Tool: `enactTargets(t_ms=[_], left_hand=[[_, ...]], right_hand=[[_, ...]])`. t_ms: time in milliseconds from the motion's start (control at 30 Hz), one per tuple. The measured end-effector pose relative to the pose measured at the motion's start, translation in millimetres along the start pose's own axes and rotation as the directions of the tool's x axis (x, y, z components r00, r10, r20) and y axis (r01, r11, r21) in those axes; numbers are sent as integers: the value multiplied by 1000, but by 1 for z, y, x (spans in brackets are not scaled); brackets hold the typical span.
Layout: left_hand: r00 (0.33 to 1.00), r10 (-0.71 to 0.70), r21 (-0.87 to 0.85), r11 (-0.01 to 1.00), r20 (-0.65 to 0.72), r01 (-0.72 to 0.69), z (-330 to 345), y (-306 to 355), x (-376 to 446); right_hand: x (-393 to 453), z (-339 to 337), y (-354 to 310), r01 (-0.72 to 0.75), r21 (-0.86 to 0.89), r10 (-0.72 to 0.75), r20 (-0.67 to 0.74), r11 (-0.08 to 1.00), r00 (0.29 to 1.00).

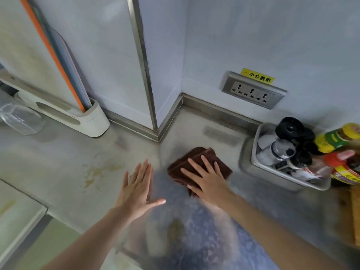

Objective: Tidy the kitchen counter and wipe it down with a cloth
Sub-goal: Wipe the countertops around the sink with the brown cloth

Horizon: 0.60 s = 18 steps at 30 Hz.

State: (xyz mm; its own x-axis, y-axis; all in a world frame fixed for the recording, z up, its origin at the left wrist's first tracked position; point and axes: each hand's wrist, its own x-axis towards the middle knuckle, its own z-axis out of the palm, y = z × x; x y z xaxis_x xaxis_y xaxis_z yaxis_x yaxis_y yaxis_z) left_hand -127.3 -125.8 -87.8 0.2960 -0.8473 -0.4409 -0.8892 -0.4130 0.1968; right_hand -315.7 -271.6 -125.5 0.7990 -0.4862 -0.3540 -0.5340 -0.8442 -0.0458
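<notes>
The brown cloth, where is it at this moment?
In the head view the brown cloth lies on the counter right of centre, under the flat right hand, left of the condiment tray.

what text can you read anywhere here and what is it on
"小心触电": black characters on the yellow sticker stuck to the wall just above the socket strip.
Bottle labels at the right edge, yellow, green and red: print too blurred to read.
Jars in the tray: no readable text.
</notes>
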Motion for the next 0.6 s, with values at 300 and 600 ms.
enactTargets(t_ms=[300, 600], left_hand=[[999, -36, 68, 997, 30, 34, 28, -23, -57], [999, 34, 119, 992, 34, -38, 33, -29, -70]], right_hand=[[-39, 4, -64, -354, 300, 368, 11, 886, 930], [-93, 34, -69, -398, 223, 408, 0, 890, 913]])
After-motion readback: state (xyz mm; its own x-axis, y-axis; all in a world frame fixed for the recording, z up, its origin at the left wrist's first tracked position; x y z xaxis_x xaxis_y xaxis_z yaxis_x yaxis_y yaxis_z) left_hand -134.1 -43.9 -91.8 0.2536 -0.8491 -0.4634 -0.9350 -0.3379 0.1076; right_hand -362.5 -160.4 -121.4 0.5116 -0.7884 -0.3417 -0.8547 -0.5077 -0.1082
